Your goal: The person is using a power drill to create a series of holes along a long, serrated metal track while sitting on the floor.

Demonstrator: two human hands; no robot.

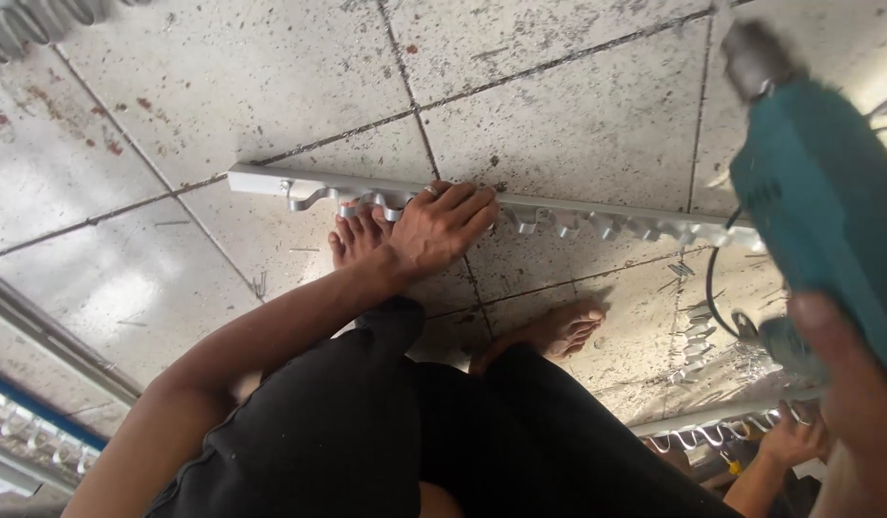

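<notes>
Left hand on rail, right hand with drill, over a tiled floor.

Item: pale metal rail (549, 206), long, fitted with hooked clips, lying on the floor (578, 115) from 10 o'clock toward 3 o'clock. Left hand (441, 228) rests flat on the rail near mid-frame, fingers spread and pressed over the clips, gripping nothing. A bare foot (359, 235) lies just beside that hand at its 8 o'clock; a second foot (558, 331) sits at 5 o'clock, apart from the rail. Right hand (851, 384), blurred at 4 o'clock, is wrapped around a teal drill (813, 192) raised at 2 o'clock, above the rail's far end. Another person's hand (793, 436) touches a second rail (712, 417) at 5 o'clock. Black trousers (386, 432) fill 6 o'clock.
</notes>
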